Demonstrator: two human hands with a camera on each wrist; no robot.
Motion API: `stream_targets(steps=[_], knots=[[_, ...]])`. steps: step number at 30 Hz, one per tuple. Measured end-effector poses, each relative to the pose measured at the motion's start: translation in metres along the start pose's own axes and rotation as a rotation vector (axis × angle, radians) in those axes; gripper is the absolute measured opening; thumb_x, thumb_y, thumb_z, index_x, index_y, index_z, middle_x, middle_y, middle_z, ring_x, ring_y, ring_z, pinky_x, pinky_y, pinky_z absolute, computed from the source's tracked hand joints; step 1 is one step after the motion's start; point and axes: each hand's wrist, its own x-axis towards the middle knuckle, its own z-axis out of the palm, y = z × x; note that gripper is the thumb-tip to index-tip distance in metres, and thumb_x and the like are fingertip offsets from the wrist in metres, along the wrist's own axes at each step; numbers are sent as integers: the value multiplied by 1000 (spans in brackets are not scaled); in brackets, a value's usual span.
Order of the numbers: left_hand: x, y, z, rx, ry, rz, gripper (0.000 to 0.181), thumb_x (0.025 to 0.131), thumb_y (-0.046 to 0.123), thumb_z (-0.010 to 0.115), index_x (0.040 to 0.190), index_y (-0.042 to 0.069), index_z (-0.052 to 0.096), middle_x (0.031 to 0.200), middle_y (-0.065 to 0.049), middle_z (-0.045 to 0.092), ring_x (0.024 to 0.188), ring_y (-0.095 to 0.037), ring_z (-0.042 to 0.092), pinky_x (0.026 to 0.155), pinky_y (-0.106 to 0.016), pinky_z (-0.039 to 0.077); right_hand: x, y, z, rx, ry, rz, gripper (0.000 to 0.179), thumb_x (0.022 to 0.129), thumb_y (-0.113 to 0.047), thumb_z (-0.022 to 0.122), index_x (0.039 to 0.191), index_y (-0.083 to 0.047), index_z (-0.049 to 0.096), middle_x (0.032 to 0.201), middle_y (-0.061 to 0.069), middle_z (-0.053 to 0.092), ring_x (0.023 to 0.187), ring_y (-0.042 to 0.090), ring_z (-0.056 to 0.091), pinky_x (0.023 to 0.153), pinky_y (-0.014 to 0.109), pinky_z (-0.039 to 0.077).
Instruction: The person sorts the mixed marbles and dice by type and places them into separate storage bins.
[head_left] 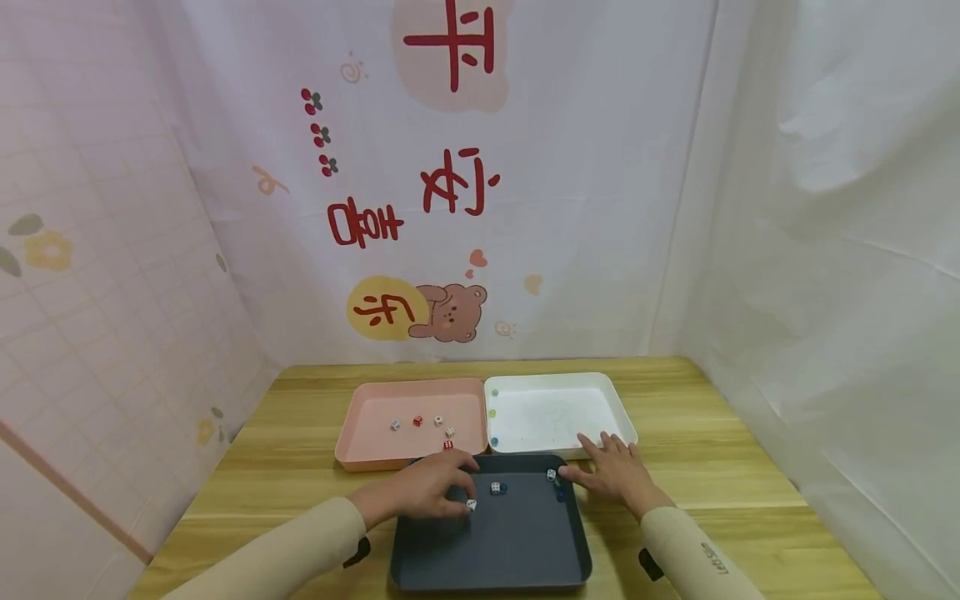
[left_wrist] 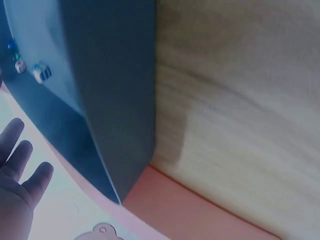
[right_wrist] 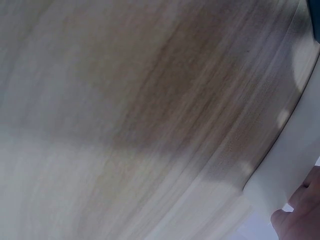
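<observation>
Over the left half of the dark grey tray (head_left: pixel 517 558), my left hand (head_left: pixel 427 487) pinches a white die (head_left: pixel 471 505) between its curved index finger and thumb tip. Its other fingers (left_wrist: pixel 37 182) stretch out in the left wrist view. My right hand (head_left: pixel 611 471) spreads its fingers at the front right of the white tray (head_left: pixel 606 392). Its thumb tip reaches over the dark tray's right rim, beside another white die (head_left: pixel 551 475). Small green and blue pieces (head_left: pixel 560 497) lie below that die. Midway between the hands sit a white die (head_left: pixel 495 488) and a dark blue piece (head_left: pixel 504 489).
A pink tray (head_left: pixel 367 400) at the back left holds several red and white dice (head_left: pixel 417 421). Along the white tray's left side lie a pale green, a yellow-green (head_left: pixel 492 413) and a blue piece (head_left: pixel 495 442). The wooden table (head_left: pixel 720 467) ends at printed cloth walls.
</observation>
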Motion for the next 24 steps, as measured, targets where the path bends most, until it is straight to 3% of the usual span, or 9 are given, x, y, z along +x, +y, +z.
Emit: stream_targets(steps=[6,19,24], knots=[[1,-10,-9,-11,59,-73,14,89,28,74,100,19,76,131,-9,58,121,-24,53,104,-41,43,-2,-1,-1,12,-8,4,83,92,-67,52,149,-6,44,147,36,36,138,53,29,109,70,15],[-2,-45,-22,-72,218,-184,8,90,19,70,93,12,74,128,-16,57,120,-35,53,97,-54,45,0,1,-1,14,-2,-1,82,92,-65,53,148,-5,45,146,37,36,137,56,30,109,71,16],[-5,-59,-26,-82,265,-298,7,90,19,71,93,13,74,129,-17,56,118,-35,55,99,-53,45,1,2,1,17,0,0,84,92,-67,52,148,-5,45,146,37,36,137,56,29,109,71,14]])
